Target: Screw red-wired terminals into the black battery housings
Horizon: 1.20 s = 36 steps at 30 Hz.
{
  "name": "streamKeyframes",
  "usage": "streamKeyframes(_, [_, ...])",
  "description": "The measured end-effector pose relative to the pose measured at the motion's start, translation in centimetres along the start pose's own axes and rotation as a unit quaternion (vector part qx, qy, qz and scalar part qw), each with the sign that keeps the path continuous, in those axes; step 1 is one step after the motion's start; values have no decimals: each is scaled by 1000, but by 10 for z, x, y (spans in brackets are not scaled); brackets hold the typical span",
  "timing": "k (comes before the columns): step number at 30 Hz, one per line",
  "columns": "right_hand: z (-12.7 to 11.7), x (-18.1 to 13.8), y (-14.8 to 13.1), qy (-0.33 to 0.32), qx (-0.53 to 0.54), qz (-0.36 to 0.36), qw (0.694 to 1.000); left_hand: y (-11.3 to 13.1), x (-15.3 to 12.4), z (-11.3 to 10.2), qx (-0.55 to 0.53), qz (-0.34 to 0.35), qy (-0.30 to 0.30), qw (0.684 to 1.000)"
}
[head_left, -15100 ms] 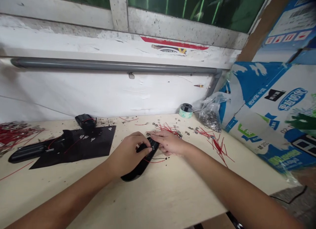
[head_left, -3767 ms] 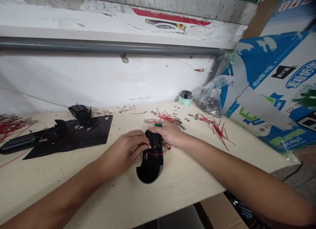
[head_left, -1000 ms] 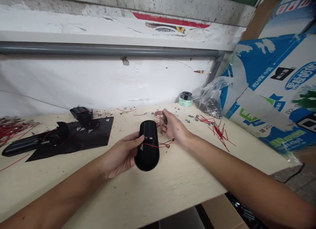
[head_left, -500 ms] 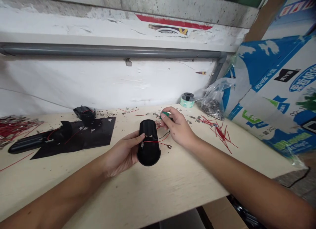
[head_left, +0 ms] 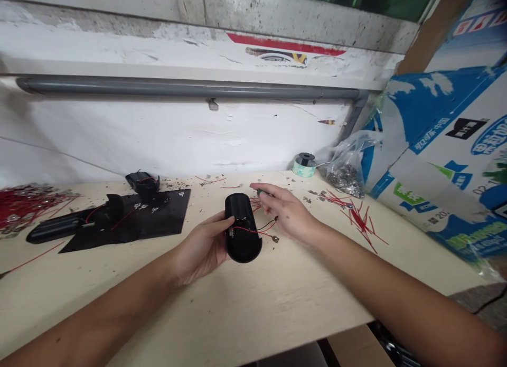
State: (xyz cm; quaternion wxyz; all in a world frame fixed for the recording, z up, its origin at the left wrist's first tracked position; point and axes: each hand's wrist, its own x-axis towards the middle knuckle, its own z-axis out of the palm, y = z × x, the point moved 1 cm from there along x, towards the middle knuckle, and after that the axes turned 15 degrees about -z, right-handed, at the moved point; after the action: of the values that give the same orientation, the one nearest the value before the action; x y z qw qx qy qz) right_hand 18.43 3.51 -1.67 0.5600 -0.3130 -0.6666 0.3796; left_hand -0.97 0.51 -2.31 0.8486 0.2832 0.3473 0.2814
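My left hand [head_left: 200,253] cradles a black cylindrical plastic casing [head_left: 243,235] with its fingers along the casing's side. Red and black wires [head_left: 253,229] run across the casing, and one ends in a small metal terminal [head_left: 274,239] resting on the table. My right hand [head_left: 287,211] is just to the right of the casing and apart from it. A small green piece [head_left: 260,191] is pinched between its thumb and fingers, mostly hidden by them.
On the pale wooden table [head_left: 277,288], a black sheet [head_left: 130,222] holds more black casings [head_left: 75,223]. Red-wire bundles [head_left: 24,208] lie far left, loose red wires [head_left: 360,224] right, beside a tape spool [head_left: 304,165] and a bag of metal parts [head_left: 348,177]. Printed cardboard [head_left: 431,145] stands right.
My right hand has come off the casing and now holds the green piece, its fingers opening out over the last half second. The casing has turned to lie upright in my left hand.
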Motion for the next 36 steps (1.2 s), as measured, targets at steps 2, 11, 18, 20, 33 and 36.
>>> streamKeyframes(2, [2,0,-3,-15,10,0,1000,0,0,0,-2,17,13,1000])
streamKeyframes(11, [14,-5,-11,-8,12,82,997,-1,-1,5,17,65,25,997])
streamKeyframes(18, [16,-7,-19,5,46,148,988,-3,0,2,32,62,9,997])
streamKeyframes(20, [17,-7,-21,0,39,144,989,-3,0,2,31,63,1,998])
streamKeyframes(33, [13,-5,-12,11,-12,73,997,1,2,-1,46,42,-9,998])
streamKeyframes(36, [7,-1,-10,41,-53,18,998,1,1,-1,36,45,-2,998])
